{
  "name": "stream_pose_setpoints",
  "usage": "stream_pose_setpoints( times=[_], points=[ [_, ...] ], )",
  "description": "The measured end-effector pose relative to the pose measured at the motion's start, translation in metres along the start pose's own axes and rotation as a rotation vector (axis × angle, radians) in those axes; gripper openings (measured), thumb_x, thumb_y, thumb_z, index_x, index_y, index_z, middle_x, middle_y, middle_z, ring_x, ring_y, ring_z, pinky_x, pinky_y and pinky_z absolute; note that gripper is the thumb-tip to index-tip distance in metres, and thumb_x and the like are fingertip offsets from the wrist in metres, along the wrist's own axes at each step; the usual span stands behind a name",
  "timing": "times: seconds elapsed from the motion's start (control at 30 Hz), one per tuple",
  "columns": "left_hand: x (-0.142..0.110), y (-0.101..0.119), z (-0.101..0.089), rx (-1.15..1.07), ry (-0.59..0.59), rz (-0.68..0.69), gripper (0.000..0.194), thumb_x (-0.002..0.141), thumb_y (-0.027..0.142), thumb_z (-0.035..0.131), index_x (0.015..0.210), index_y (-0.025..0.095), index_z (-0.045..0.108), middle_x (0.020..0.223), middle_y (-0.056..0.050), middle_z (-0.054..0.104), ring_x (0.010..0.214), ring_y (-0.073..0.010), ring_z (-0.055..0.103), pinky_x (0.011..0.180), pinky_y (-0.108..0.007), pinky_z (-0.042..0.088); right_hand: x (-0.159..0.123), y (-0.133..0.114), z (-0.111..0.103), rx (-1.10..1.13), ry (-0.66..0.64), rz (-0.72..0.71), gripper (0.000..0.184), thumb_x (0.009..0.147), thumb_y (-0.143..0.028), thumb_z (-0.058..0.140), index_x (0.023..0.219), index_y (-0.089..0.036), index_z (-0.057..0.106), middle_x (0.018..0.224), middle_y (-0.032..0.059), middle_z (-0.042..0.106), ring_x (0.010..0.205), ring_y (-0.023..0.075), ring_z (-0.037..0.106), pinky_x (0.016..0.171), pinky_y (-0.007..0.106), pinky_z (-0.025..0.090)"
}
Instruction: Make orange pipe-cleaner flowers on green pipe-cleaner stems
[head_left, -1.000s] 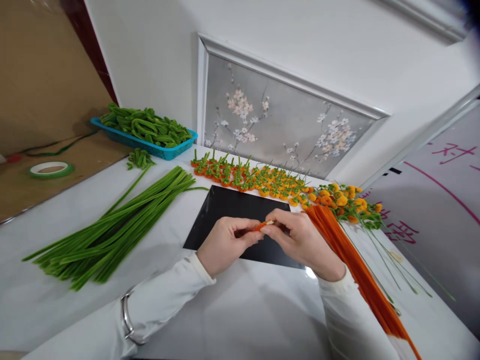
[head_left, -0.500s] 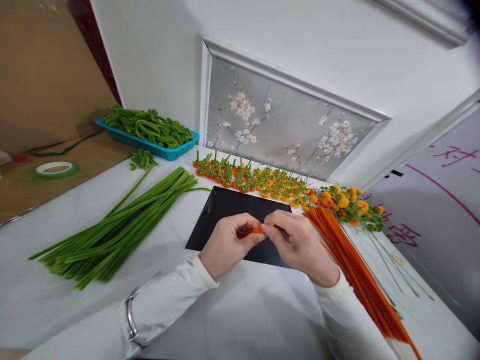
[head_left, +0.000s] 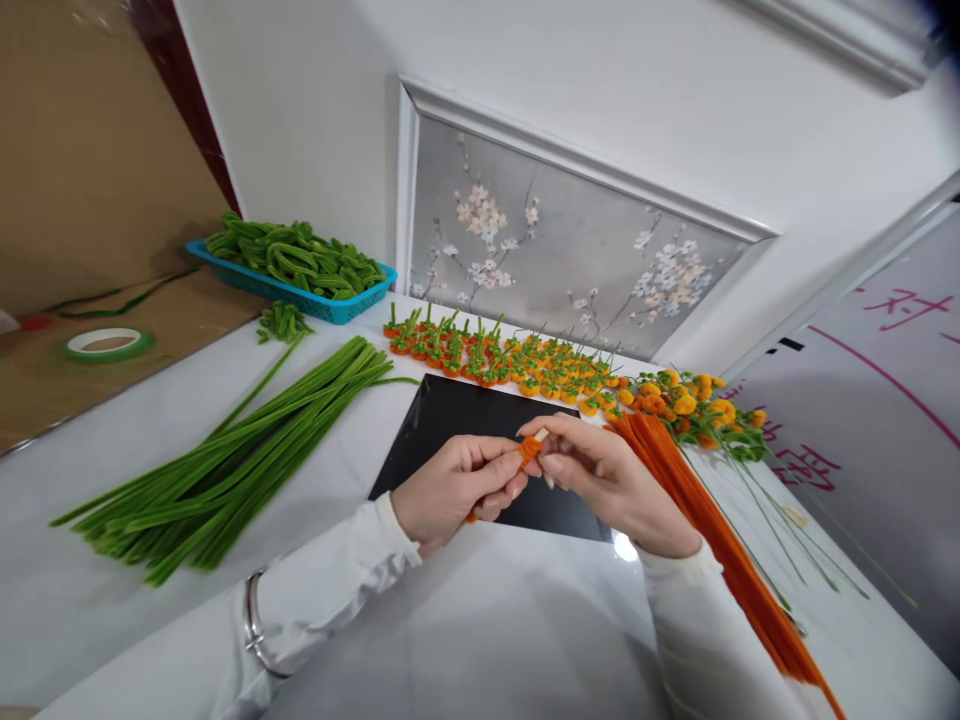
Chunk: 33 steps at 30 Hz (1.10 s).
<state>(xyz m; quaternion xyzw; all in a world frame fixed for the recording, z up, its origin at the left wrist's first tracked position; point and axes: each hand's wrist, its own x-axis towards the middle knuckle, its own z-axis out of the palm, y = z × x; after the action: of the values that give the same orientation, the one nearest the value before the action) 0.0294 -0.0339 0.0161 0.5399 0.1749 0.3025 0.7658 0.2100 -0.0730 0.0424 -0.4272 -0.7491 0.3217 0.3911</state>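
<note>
Right over the black mat, the left hand pinches a fuzzy orange piece that wraps a pale stick. The right hand curls at the stick's bare end; whether it grips cannot be told. Left of the mat on the tabletop lie long green stems; right of it, long orange stems. Behind it stand small orange and yellow blooms, and beyond its far left corner, a blue basket holding green loops.
</note>
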Motion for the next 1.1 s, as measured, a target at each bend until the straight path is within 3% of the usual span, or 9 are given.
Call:
stream_pose_setpoints(
  times=[0.1,0.4,0.9,1.1],
  points=[
    [-0.002,0.001,0.000,-0.106,-0.055,-0.055,0.025,0.083,0.037,0.061,0.081,0.012,0.060,0.056,0.006,0.040,0.039,-0.0018,0.019,0.039,-0.020,0.013,-0.001,0.001,-0.002,0.151,-0.044,0.010,0.026,0.093,-0.030,0.047,0.115,-0.020,0.058,0.080,0.0025,0.056,0.064,0.0112,0.049,0.059,0.025,0.045],
    [-0.006,0.005,-0.011,-0.302,-0.293,-0.184,0.023,0.083,0.036,0.060,0.078,0.014,0.056,0.051,0.008,0.027,0.037,-0.0024,0.014,0.036,-0.017,0.010,0.006,0.012,0.009,0.484,-0.008,-0.015,0.021,0.089,-0.032,0.056,0.103,-0.020,0.066,0.083,0.0022,0.054,0.055,0.0071,0.043,0.050,0.023,0.038],
    [-0.004,0.002,-0.006,-0.330,-0.194,-0.160,0.022,0.083,0.034,0.061,0.076,0.013,0.056,0.050,0.009,0.026,0.040,-0.0023,0.012,0.036,-0.015,0.010,0.010,0.000,0.013,0.415,0.017,0.006,0.021,0.088,-0.032,0.056,0.100,-0.018,0.067,0.083,0.0018,0.052,0.053,0.0059,0.044,0.048,0.023,0.036],
    [-0.006,0.000,-0.002,-0.265,-0.158,-0.095,0.039,0.081,0.051,0.058,0.073,0.014,0.053,0.050,0.009,0.026,0.040,-0.0029,0.012,0.037,-0.017,0.010,0.010,-0.004,0.016,0.329,0.041,-0.034,0.021,0.089,-0.034,0.054,0.086,-0.018,0.068,0.083,0.0015,0.051,0.054,0.0059,0.044,0.049,0.023,0.038]
  ],
)
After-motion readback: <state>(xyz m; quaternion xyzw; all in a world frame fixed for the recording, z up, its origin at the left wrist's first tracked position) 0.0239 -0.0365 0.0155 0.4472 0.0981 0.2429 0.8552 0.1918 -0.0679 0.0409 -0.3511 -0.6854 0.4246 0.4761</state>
